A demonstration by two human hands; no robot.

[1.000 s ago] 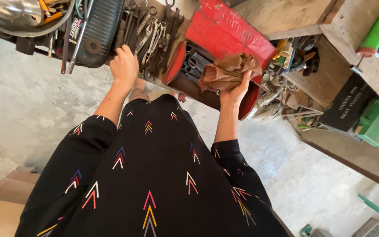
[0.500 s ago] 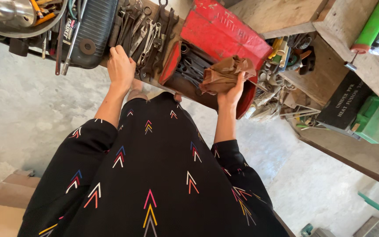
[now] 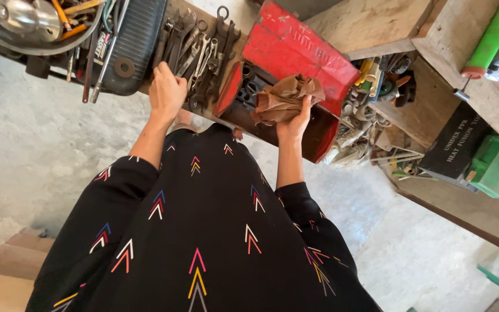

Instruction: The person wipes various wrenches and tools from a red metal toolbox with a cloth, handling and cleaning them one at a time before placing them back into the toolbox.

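My right hand (image 3: pixel 293 122) grips a crumpled brown rag (image 3: pixel 282 98) and holds it over the open red metal toolbox (image 3: pixel 295 52), whose lid is tipped back. Dark wrenches lie inside the box (image 3: pixel 248 86). My left hand (image 3: pixel 167 92) rests curled at the near edge of the bench, touching a row of spanners and wrenches (image 3: pixel 198 49) laid side by side. Whether the left fingers grip one of them is hidden by the back of the hand. Both arms wear black sleeves with coloured arrow marks.
A black ribbed tray (image 3: pixel 134 40) with tools and a metal bowl (image 3: pixel 12 23) stand at the left. Right of the toolbox lies a heap of small parts (image 3: pixel 371 98), a dark case (image 3: pixel 454 147), a green box (image 3: pixel 495 164) and a green tube (image 3: pixel 495 34). Concrete floor lies below.
My right hand has carried the rag a little to the left over the toolbox. My left hand has stayed at the wrenches, shifting slightly to the right.
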